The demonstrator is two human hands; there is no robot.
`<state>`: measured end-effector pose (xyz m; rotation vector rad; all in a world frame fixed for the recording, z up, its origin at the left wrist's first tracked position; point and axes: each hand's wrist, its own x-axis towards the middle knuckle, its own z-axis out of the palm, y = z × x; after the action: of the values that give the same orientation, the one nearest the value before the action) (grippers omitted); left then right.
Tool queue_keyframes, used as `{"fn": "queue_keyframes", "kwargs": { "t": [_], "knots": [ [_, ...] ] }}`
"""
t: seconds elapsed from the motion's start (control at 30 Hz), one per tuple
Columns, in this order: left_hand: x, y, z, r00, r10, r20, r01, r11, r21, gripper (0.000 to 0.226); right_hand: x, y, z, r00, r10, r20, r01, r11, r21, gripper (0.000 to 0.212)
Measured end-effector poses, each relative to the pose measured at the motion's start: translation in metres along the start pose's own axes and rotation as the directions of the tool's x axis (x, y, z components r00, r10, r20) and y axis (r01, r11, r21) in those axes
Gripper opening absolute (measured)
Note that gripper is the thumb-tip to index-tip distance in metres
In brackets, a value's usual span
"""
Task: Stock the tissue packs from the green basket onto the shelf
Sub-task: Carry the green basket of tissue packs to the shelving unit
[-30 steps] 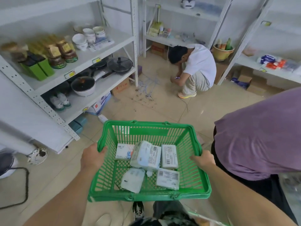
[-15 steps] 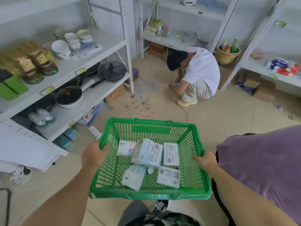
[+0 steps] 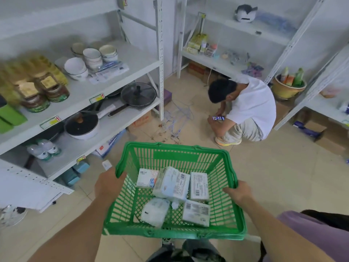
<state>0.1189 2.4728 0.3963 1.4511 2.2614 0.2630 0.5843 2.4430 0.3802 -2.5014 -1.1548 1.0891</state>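
Observation:
I carry a green plastic basket [image 3: 175, 232] in front of me, above the floor. My left hand [image 3: 108, 183] grips its left rim and my right hand [image 3: 238, 190] grips its right rim. Several white tissue packs [image 3: 172, 184] lie loose on the basket's bottom, one resting tilted on the others. A white metal shelf [image 3: 83, 95] stands to the left with bowls, jars and pans on its boards. Another white shelf [image 3: 217, 62] stands at the back.
A person in a white shirt [image 3: 251, 104] crouches on the floor ahead, holding a phone. A person in purple [image 3: 321, 235] stands close at my right. Cardboard boxes [image 3: 328, 137] and a yellow pot [image 3: 287, 87] sit by the right shelf. Wire hangers [image 3: 175, 120] litter the floor.
The view has swung left and moved forward. The left shelf and crouching person look nearer, the purple-clad person has slid to the lower right corner. Both hands keep their grip on the basket.

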Motion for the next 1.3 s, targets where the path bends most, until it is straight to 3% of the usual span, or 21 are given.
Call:
{"fn": "queue_keyframes", "kwargs": {
  "t": [0.33, 0.57, 0.87, 0.97, 1.13, 1.3],
  "knots": [
    [0.095, 0.080, 0.008, 0.998, -0.069, -0.008, 0.068, 0.997, -0.022, 0.032, 0.119, -0.077, -0.033, 1.000, 0.023, 0.014, -0.022, 0.998, -0.054, 0.024],
    [0.129, 0.111, 0.005, 0.956, -0.284, -0.072, 0.273, 0.953, -0.129, 0.036, 0.217, -0.181, -0.054, 0.985, -0.139, 0.107, 0.152, 0.980, -0.131, 0.026],
    [0.167, 0.092, -0.004, 0.824, -0.553, -0.127, 0.519, 0.825, -0.222, 0.038, 0.292, -0.324, -0.015, 0.934, -0.269, 0.236, 0.328, 0.908, -0.262, 0.038],
    [0.190, 0.075, -0.005, 0.797, -0.595, -0.106, 0.560, 0.793, -0.242, 0.038, 0.302, -0.363, 0.008, 0.922, -0.286, 0.260, 0.359, 0.882, -0.305, 0.042],
    [0.226, 0.054, -0.008, 0.764, -0.642, -0.065, 0.605, 0.749, -0.271, 0.034, 0.316, -0.424, 0.039, 0.903, -0.298, 0.311, 0.402, 0.842, -0.361, 0.024],
    [0.245, 0.042, -0.007, 0.735, -0.678, -0.010, 0.649, 0.708, -0.278, 0.031, 0.339, -0.462, 0.069, 0.881, -0.288, 0.375, 0.436, 0.800, -0.412, 0.027]
  ]
}}
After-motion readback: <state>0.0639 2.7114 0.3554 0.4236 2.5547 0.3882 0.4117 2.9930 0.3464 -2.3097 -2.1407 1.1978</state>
